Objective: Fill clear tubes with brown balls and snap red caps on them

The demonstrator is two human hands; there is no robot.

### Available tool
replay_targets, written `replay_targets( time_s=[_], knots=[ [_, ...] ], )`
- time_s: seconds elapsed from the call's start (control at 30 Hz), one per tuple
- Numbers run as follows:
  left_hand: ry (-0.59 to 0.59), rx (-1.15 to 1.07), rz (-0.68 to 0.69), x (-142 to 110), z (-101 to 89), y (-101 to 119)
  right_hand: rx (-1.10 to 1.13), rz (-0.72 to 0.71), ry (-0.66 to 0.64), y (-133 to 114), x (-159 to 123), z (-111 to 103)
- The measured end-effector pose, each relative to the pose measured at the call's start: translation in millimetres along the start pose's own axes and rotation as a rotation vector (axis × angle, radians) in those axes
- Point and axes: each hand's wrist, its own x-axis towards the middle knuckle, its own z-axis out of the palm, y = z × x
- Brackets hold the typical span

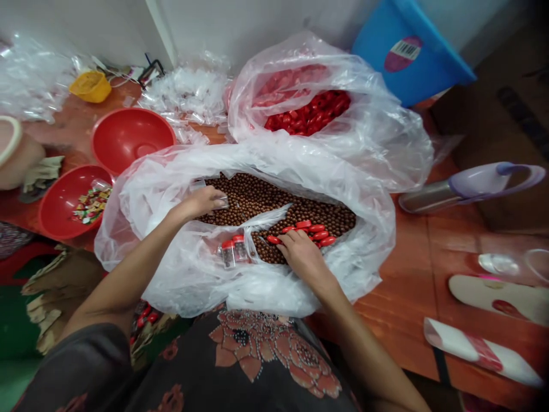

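From the head camera, the scene crowds around a sheet-orange floor mat [398, 297]: two red plastic bowls [132, 140], one of them holding wrapped sweets [92, 204], a yellow container [90, 87], a heap of clear plastic wrappers [184, 91], a blue tub [407, 54] and a steel-and-lilac flask [454, 189]. Behind sits a second bag of red capsule-shaped sweets [309, 111]. The person's floral-print lap [257, 355] lies just below a white plastic bag [180, 269] filled with brown sweet balls [274, 206], its folded edge partly covering them. Inside that bag, the left hand [201, 203] has its fingers curled around a small clear bottle [222, 200], mostly hidden. The right hand [304, 254] rests with its fingers [288, 240] slightly bent among loose red capsules [317, 234] on the balls; whether they pinch one, I cannot tell. Two red-capped bottles [231, 249] lie beside that hand on the plastic.
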Motion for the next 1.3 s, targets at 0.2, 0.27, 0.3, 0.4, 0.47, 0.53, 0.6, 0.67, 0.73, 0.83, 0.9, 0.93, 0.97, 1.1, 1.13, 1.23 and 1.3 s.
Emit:
replay_targets(
  time_s=[0.2,0.27,0.3,0.4,0.47,0.53,0.6,0.67,0.73,0.83,0.9,0.93,0.97,1.1,1.13,1.23,1.3],
  knots=[
    [0.024,-0.338,-0.082,59.0,51.9,31.2,0.201,0.096,0.157,2.1,-9.0,-7.9],
    [0.017,-0.367,-0.092,76.3,65.2,38.6,0.300,0.142,0.229,2.0,-15.0,-13.1],
    [0.005,-0.398,-0.088,83.1,70.3,41.9,0.357,0.177,0.260,1.6,-18.1,-14.8],
    [0.004,-0.525,-0.041,95.3,82.7,49.9,0.564,0.352,0.333,-0.6,-26.4,-15.4],
    [-0.001,-0.637,-0.021,98.5,90.2,54.3,0.739,0.477,0.362,-2.3,-29.1,-13.2],
    [-0.015,-0.734,-0.003,99.5,97.3,58.4,0.902,0.552,0.396,-3.6,-29.4,-11.4],
    [-0.017,-0.793,0.048,99.1,103.2,62.9,1.016,0.578,0.416,-4.0,-28.2,-11.6],
    [-0.005,-0.838,0.100,97.4,107.3,67.5,1.079,0.584,0.407,-3.5,-27.0,-13.6],
    [0.013,-0.892,0.122,93.9,109.2,71.1,1.117,0.595,0.394,-2.4,-26.2,-15.6],
    [-0.001,-0.956,0.104,83.5,106.8,72.7,1.172,0.626,0.416,-0.4,-25.7,-16.7],
    [-0.015,-0.968,0.078,72.0,101.5,71.4,1.222,0.633,0.434,0.5,-24.9,-16.3],
    [-0.019,-0.973,0.067,64.7,97.9,70.3,1.243,0.631,0.442,0.7,-24.3,-16.2],
    [-0.021,-0.981,0.058,56.1,93.9,69.1,1.257,0.628,0.451,0.6,-23.6,-16.4],
    [-0.064,-1.091,0.014,11.8,77.6,64.2,1.310,0.655,0.437,-2.9,-19.2,-20.3],
    [-0.079,-1.125,-0.004,-0.7,74.8,62.9,1.338,0.673,0.432,-4.7,-17.6,-22.0],
    [-0.095,-1.207,-0.062,-35.2,72.2,58.4,1.470,0.713,0.459,-12.6,-10.9,-27.8],
    [-0.091,-1.230,-0.077,-52.2,75.9,55.5,1.571,0.713,0.481,-18.7,-4.9,-31.4]
  ],
)
